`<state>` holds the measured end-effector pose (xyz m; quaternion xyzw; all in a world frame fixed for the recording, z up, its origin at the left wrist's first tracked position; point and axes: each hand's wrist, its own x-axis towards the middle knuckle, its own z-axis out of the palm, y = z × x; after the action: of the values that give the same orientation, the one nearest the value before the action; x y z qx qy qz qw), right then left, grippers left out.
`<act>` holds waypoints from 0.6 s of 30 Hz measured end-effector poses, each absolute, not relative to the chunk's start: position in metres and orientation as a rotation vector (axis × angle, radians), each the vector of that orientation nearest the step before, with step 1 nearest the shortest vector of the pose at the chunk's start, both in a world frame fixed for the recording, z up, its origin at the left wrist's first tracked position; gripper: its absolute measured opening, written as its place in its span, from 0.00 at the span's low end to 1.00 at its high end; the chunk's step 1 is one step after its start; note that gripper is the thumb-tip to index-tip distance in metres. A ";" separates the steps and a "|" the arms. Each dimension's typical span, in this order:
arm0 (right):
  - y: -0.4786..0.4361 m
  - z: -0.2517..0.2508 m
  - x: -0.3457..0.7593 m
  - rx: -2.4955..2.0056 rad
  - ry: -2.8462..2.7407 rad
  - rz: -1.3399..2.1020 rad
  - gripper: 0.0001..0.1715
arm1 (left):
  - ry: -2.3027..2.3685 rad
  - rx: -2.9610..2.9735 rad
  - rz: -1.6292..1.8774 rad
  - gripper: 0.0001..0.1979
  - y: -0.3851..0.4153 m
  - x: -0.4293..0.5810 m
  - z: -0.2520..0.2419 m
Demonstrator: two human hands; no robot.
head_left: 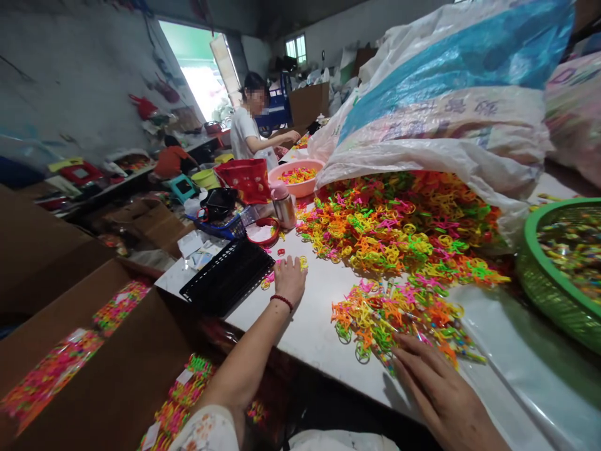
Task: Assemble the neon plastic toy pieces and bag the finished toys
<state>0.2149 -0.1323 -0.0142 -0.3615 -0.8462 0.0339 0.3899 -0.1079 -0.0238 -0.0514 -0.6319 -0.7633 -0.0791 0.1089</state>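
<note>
My left hand [290,283], with a dark red bead bracelet on the wrist, rests on the white tabletop with its fingers stretched forward. Small yellow and pink plastic pieces [267,282] lie around its fingertips. My right hand [434,382] is at the near edge of a loose pile of bright plastic pieces [375,313], fingers extended and touching it. Thin patterned sticks [462,351] lie among these pieces. Behind, a larger heap of the same neon pieces [399,219] spills from a big white and blue woven sack [436,94].
A black slotted tray [228,275] lies to the left, near a red bowl [263,241] and a pink-lidded bottle [283,207]. At right stands a green basket [530,275]. A cardboard box [141,351] holds bagged pieces below. A co-worker [246,128] sits beyond a pink basin [305,188].
</note>
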 end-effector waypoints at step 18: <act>0.027 -0.005 -0.010 -1.203 -2.753 0.586 0.32 | -2.463 -1.570 -0.714 0.40 -0.084 -0.122 -0.066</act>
<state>-0.0102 0.0271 -0.0048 -0.3927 -0.8986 0.1914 0.0405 -0.1225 -0.0843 -0.0663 -0.5209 -0.8173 -0.2370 0.0673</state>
